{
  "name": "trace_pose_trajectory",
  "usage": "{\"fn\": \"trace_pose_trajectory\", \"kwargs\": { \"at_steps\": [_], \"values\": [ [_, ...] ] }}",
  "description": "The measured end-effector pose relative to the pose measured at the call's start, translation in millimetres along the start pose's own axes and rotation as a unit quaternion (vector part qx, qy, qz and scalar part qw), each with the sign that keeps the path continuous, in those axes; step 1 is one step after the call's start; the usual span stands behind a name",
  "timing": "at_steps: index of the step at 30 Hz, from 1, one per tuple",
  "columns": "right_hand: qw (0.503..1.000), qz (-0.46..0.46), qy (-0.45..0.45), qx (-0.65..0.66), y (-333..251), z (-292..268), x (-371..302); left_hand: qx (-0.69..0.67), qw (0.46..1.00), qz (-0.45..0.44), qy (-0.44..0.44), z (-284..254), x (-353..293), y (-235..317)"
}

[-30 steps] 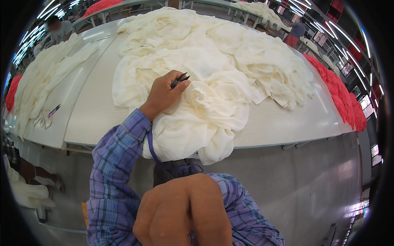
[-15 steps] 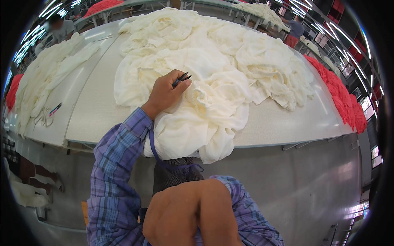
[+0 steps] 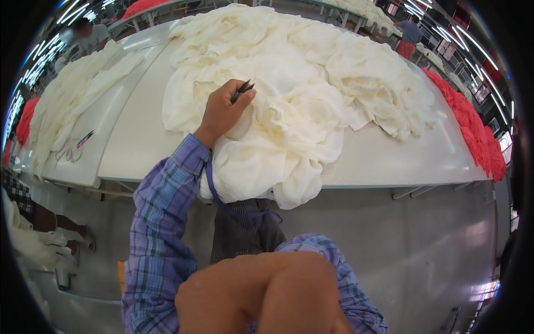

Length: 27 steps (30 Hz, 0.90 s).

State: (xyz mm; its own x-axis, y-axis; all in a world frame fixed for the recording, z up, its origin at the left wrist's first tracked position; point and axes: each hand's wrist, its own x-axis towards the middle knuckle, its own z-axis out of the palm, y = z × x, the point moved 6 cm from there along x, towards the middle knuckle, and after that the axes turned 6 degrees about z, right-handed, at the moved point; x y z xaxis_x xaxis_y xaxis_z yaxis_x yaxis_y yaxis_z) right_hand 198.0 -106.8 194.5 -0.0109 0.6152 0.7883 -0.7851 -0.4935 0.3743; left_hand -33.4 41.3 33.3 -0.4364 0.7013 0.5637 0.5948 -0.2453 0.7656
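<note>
At about eleven o'clock from the middle of the view, a small dark tool [image 3: 241,92] with two pointed tips is held in the left hand [image 3: 225,111]; the fingers are curled round it, and the tips are pointed towards one o'clock. The hand is set over a large heap of white cloth [image 3: 295,128], which is spread from the centre up to twelve o'clock and out towards two, with gathered, yellowish patches in its folds. At six o'clock its near end is draped over the edge of the pale table [image 3: 384,158].

The right hand [image 3: 261,292] is seen very large at six o'clock, close to the camera and well apart from the cloth. Its knuckles are bent, but whether anything is gripped cannot be told, as the fingertips are hidden.

A blue strap [image 3: 216,192] is hung from beside the left wrist and looped over dark trousers [image 3: 242,234]. At nine o'clock, scissors [image 3: 69,154] and slim, coloured pens [image 3: 85,138] are laid near a second white pile [image 3: 72,100]. Between two and three o'clock, red fabric [image 3: 470,125] is heaped along the table's far right side. Co-workers are seen at ten o'clock [image 3: 92,38] and between one and two.
</note>
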Motion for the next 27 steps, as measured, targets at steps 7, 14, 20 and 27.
{"fn": "trace_pose_trajectory", "kwargs": {
  "at_steps": [7,14,20,27],
  "values": [
    [0.83,0.497,-0.048,-0.25,-62,-58,-51,-0.122,0.989,-0.035,0.079,-29,-6,13],
    [0.597,0.649,0.188,-0.432,-168,-143,-189,-0.366,0.922,0.036,0.117,-68,-92,63],
    [0.497,0.668,0.259,-0.489,-227,-174,-237,-0.492,0.869,-0.035,0.044,-23,-203,65],
    [0.491,0.652,0.261,-0.516,-220,-177,-246,-0.557,0.779,-0.288,-0.011,62,-318,24]
  ]
}}
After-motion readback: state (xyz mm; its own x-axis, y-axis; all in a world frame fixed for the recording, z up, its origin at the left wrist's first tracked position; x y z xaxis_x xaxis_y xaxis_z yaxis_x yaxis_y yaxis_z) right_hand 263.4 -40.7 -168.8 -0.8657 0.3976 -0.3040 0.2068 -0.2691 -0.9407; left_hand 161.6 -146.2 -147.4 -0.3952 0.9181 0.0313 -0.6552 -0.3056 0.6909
